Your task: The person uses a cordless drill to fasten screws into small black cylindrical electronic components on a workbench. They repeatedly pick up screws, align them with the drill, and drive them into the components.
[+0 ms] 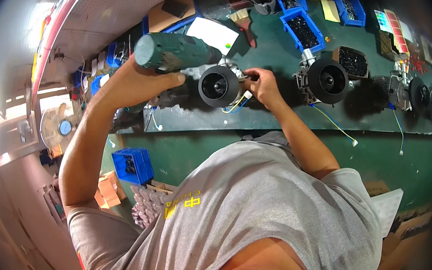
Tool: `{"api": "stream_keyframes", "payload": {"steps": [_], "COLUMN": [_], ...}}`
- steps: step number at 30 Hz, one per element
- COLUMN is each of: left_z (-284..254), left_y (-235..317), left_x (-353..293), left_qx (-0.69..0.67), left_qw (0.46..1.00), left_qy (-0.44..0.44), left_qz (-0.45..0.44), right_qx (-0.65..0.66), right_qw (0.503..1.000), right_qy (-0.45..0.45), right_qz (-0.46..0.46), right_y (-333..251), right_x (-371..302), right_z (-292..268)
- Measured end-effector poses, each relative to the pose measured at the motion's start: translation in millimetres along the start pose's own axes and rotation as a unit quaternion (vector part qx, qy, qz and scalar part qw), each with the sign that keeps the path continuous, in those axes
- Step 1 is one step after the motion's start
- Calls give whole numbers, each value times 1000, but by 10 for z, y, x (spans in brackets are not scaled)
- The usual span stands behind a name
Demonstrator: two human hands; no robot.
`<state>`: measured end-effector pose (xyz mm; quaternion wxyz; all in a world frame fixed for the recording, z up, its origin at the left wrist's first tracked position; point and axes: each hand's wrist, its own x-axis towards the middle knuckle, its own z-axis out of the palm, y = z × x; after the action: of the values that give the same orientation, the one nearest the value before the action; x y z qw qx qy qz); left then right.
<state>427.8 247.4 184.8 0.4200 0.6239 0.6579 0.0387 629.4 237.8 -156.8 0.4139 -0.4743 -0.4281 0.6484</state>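
Head view, green tabletop (282, 119). Left hand (150, 81) was wrapped around a green power screwdriver (175, 53), its tip at a black round fan unit (218, 86) on the tabletop. Right hand (261, 85) was pinched on the unit's right edge, above yellow and blue wires (235, 106). Second fan unit (327, 81) stood well to the right; blue parts bin (303, 31) behind.
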Motion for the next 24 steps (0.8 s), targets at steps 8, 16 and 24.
{"api": "stream_keyframes", "payload": {"steps": [8, 16, 24], "left_z": [179, 518, 840], "left_y": [-497, -1545, -2477], "left_x": [-470, -1183, -1776], "left_qx": [-99, -276, -395], "left_qw": [985, 934, 894], "left_qy": [124, 186, 199], "left_qz": [62, 131, 75], "right_qx": [180, 308, 323], "right_qw": [976, 940, 926], "right_qy": [75, 37, -36], "right_qz": [101, 139, 190], "right_y": [-129, -181, 146], "right_x": [-308, -1095, -1529], "right_z": [-308, -152, 724]}}
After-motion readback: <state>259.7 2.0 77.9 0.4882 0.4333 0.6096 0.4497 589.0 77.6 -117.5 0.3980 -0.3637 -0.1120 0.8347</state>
